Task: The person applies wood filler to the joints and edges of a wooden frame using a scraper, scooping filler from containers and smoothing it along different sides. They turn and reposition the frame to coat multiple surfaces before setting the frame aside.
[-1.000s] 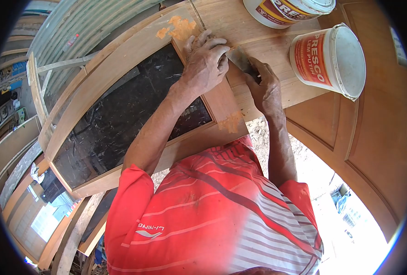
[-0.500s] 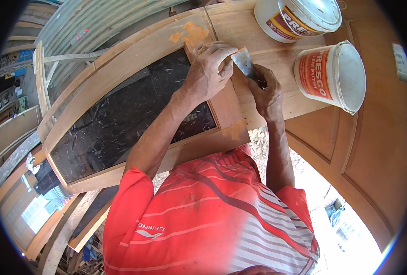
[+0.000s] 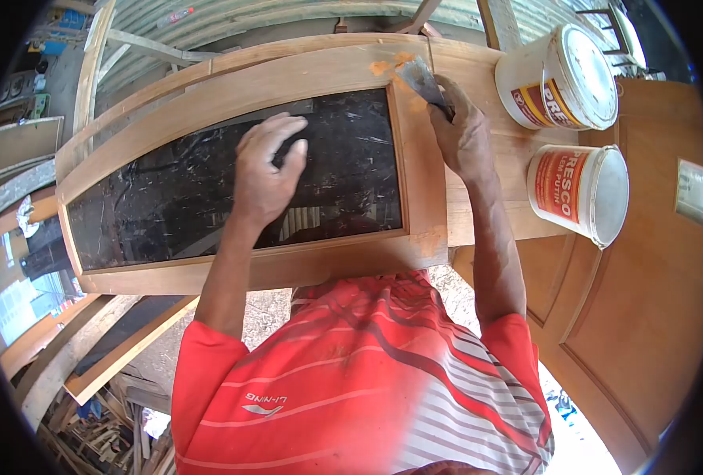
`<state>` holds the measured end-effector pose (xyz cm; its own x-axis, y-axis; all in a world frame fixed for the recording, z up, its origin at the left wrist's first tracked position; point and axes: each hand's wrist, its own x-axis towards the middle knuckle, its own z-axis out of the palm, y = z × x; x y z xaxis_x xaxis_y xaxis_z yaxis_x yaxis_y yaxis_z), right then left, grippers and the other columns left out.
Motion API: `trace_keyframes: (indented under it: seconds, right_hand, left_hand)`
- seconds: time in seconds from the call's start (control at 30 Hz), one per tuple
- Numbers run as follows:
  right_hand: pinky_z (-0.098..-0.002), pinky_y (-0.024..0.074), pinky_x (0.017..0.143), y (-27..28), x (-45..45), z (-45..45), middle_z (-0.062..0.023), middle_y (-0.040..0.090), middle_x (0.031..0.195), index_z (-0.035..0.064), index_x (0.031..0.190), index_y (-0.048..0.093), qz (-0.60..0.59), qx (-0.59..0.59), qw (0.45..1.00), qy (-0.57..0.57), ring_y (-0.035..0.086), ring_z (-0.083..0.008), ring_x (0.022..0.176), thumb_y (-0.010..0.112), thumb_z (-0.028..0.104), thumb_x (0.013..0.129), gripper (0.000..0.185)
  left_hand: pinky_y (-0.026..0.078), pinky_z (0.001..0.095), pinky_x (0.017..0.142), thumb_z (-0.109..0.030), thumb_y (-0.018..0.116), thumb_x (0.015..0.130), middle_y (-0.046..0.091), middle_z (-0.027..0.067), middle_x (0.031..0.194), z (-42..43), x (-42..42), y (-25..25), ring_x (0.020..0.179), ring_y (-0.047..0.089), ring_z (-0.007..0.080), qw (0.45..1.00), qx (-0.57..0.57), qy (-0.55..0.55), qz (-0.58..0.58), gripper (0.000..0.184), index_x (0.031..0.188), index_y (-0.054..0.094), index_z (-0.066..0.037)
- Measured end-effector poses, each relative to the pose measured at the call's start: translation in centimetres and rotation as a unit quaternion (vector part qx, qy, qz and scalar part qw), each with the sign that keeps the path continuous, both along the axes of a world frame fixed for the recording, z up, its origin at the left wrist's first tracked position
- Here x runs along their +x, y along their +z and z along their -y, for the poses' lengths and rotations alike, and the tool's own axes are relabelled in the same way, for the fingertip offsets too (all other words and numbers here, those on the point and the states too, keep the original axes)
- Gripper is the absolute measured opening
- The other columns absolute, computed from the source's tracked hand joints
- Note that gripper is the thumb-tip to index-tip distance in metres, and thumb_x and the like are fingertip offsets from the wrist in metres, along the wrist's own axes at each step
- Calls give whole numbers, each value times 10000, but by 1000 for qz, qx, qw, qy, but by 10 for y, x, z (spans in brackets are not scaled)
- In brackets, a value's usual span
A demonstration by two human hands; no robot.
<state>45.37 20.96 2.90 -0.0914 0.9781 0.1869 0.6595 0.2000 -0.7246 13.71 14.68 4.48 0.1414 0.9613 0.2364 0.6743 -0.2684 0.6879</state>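
Observation:
In my right hand [image 3: 464,138] is a putty knife [image 3: 419,77], gripped by its handle. Its metal blade reaches the upper right corner of a wooden frame [image 3: 427,162], beside a smear of orange putty [image 3: 381,68]; whether it presses on the wood is hard to tell. My left hand [image 3: 266,174] holds nothing. Its thumb and fingers are apart, over the dark glass panel [image 3: 336,150] set in the frame. More faint orange putty [image 3: 427,241] marks the frame's lower right corner.
Two white tubs, a larger one [image 3: 522,75] and a smaller one labelled as putty [image 3: 556,186], stand on the boards to the right. A brown panelled door [image 3: 652,261] is further right. Corrugated sheeting [image 3: 280,20] lies beyond the frame, and wood scraps [image 3: 98,439] at lower left.
My left hand has come away from the knife blade and moved left over the glass, its fingers spreading. My right hand has carried the knife up to the putty smear. The view has shifted.

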Motion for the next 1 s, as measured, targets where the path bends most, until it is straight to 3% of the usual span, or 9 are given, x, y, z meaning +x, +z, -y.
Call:
trace_keyframes:
  seconds: [0.03, 0.13, 0.33, 0.53, 0.63, 0.73, 0.83, 1.0]
  right_hand:
    - [-442, 577, 830, -4, -5, -5, -210, 761, 1063, 52, 1368, 616, 27, 61, 998, 12, 758, -340, 932, 674, 54, 958, 413]
    - [-509, 568, 835, 2, -20, -15, -207, 753, 1137, 103, 1399, 622, 118, 47, 992, 16, 730, -422, 1003, 634, 39, 959, 444]
    - [-487, 577, 826, 11, -43, -10, -119, 716, 1049, 192, 1461, 597, 301, 64, 951, 35, 728, -335, 979, 623, 34, 936, 549]
    - [-483, 590, 816, 15, -62, -3, -161, 698, 1067, 163, 1485, 581, 402, 41, 911, 83, 739, -356, 978, 580, 41, 973, 526]
    - [-500, 602, 794, 2, -72, 3, -203, 690, 1079, 113, 1468, 589, 394, 5, 916, 76, 750, -390, 933, 543, 31, 988, 489]
    - [-511, 608, 777, 6, -71, 4, -234, 689, 1066, 60, 1403, 618, 383, 10, 919, 92, 753, -410, 896, 519, 30, 995, 421]
    - [-509, 608, 790, 35, -74, -1, -245, 697, 1059, 44, 1347, 637, 414, -60, 902, 111, 752, -419, 915, 524, 43, 999, 366]
    - [-523, 603, 800, 23, -68, -15, -251, 709, 1058, 27, 1284, 658, 373, -56, 921, 99, 750, -438, 936, 508, 54, 1008, 315]
  left_hand:
    - [462, 421, 1138, -82, 692, 968, 730, 141, 1297, 7, -17, 3, 1299, 643, 303, 1000, 1, 21, -2, 273, 1234, 740, -39]
    - [467, 412, 1132, -80, 681, 986, 730, 153, 1291, 29, -58, 13, 1284, 653, 312, 995, -3, 99, 10, 265, 1240, 738, -30]
    - [496, 400, 1096, -98, 687, 1003, 721, 183, 1294, 65, -102, 14, 1247, 673, 322, 982, -20, 183, 29, 265, 1248, 730, -7]
    - [501, 405, 1088, -132, 687, 1013, 720, 184, 1291, 83, -105, 10, 1236, 676, 323, 984, -45, 170, 35, 273, 1255, 726, -12]
    - [465, 386, 1125, -135, 666, 1025, 716, 154, 1319, 88, -106, 13, 1273, 653, 287, 982, -69, 171, 39, 287, 1281, 719, -16]
    - [502, 403, 1087, -143, 688, 1017, 718, 179, 1295, 94, -114, 12, 1232, 677, 320, 982, -50, 181, 18, 270, 1255, 726, -20]
    - [504, 403, 1083, -146, 688, 1017, 720, 176, 1285, 103, -118, 11, 1226, 679, 319, 979, -52, 199, 15, 266, 1249, 727, -22]
    - [505, 397, 1075, -144, 689, 1014, 724, 176, 1265, 114, -114, 19, 1211, 683, 312, 978, -58, 201, 7, 263, 1240, 727, -14]
